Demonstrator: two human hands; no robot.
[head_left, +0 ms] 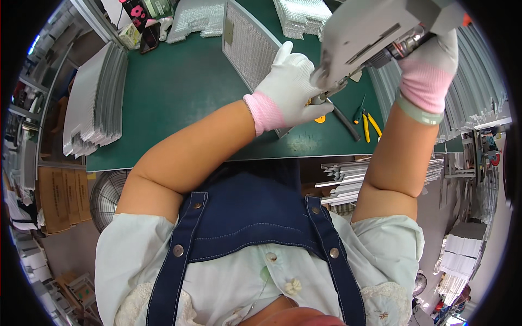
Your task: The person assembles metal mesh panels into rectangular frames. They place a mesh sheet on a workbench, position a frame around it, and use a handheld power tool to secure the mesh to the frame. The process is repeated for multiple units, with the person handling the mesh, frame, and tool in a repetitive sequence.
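Observation:
A framed mesh panel with a silver rim stands tilted on the green worktable. My left hand, in a white glove with a pink cuff, is closed on the panel's near right edge. My right hand, gloved the same way, grips a bulky grey power tool with a metal fitting on its side. The tool's nose reaches down to the fingers of my left hand, beside the panel's edge. Whether it touches the frame is hidden by my glove. The fingers of my right hand are partly behind the tool.
Yellow-handled pliers and a dark-handled tool lie right of the panel. Stacked mesh sheets stand at the left; more sheets lie at the back. A phone is back left. Long metal strips fill the right side.

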